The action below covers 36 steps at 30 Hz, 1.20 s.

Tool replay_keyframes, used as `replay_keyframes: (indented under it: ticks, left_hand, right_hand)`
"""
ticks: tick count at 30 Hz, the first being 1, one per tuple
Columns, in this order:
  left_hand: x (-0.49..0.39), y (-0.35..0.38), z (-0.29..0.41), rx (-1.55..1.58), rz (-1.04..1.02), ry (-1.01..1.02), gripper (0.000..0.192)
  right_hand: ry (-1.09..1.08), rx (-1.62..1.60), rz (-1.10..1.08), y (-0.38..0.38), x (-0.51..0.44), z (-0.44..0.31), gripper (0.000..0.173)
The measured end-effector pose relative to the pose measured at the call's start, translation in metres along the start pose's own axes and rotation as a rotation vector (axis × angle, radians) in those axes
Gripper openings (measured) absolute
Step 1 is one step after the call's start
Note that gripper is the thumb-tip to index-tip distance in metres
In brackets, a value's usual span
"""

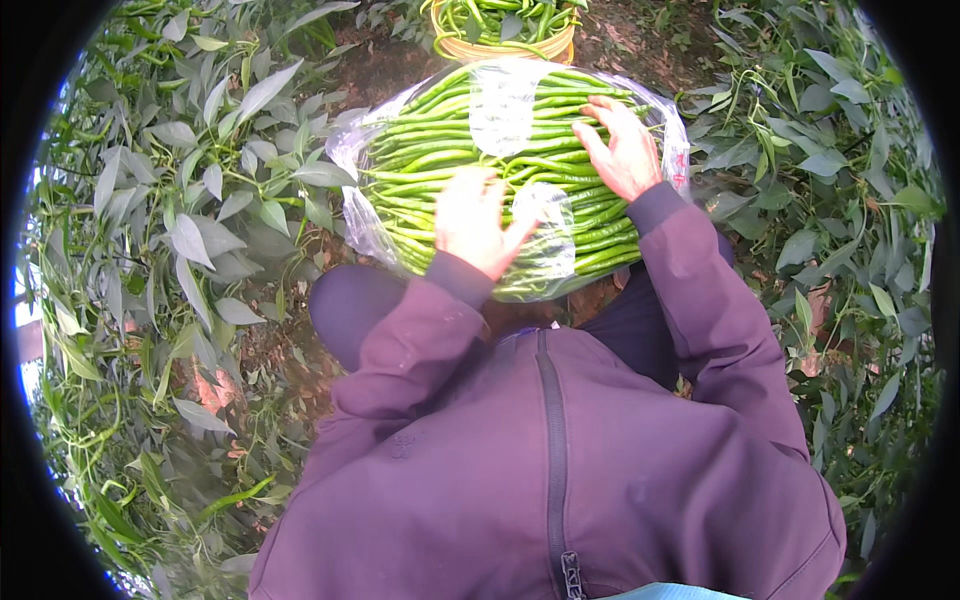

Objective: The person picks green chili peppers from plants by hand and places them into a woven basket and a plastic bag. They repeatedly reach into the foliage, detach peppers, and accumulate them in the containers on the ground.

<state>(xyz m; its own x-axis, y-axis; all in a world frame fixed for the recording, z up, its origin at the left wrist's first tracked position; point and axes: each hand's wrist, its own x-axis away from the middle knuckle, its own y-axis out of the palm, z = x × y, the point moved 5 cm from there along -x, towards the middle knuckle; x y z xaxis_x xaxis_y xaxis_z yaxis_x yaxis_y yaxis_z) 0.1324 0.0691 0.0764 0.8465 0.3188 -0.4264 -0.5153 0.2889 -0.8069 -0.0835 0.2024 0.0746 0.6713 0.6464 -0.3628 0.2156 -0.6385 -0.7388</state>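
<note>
Long green chili peppers (420, 160) lie side by side in a broad, packed pile in front of me. A clear plastic bag (352, 150) wraps the pile's sides, bunching at the left and right ends. Two translucent plastic flaps fold onto the peppers, the upper flap (501, 112) at the far edge and the lower flap (553, 244) at the near edge. My left hand (476, 221) rests palm down on the peppers left of the lower flap, its thumb reaching the plastic. My right hand (622, 150) touches the pepper ends at the right, fingers spread and slightly bent.
Beyond the pile stands a yellow container (502, 49) filled with more green peppers. Leafy pepper plants (202, 187) crowd the left side, and further plants (817, 150) line the right. My bent knee (352, 307) is beside the bag, above brown soil (285, 367).
</note>
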Motion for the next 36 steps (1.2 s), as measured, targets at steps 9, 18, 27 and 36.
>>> replay_keyframes:
  ticks: [9,18,27,36]
  left_hand:
    - [0.037,0.005,0.028,0.131,0.101,0.119,0.021]
    - [0.099,-0.014,0.061,0.573,-0.199,-0.067,0.009]
    - [0.123,-0.028,0.053,0.726,-0.288,-0.037,0.01]
    - [0.129,-0.039,0.055,0.778,-0.242,0.146,0.015]
  right_hand:
    - [0.015,-0.011,-0.085,-0.011,0.044,-0.029,0.032]
    - [-0.261,0.227,-0.216,0.049,0.008,-0.057,0.07]
    - [-0.363,-0.146,0.098,0.074,-0.069,-0.089,0.017]
    - [0.288,-0.025,0.079,0.016,-0.227,-0.039,0.033]
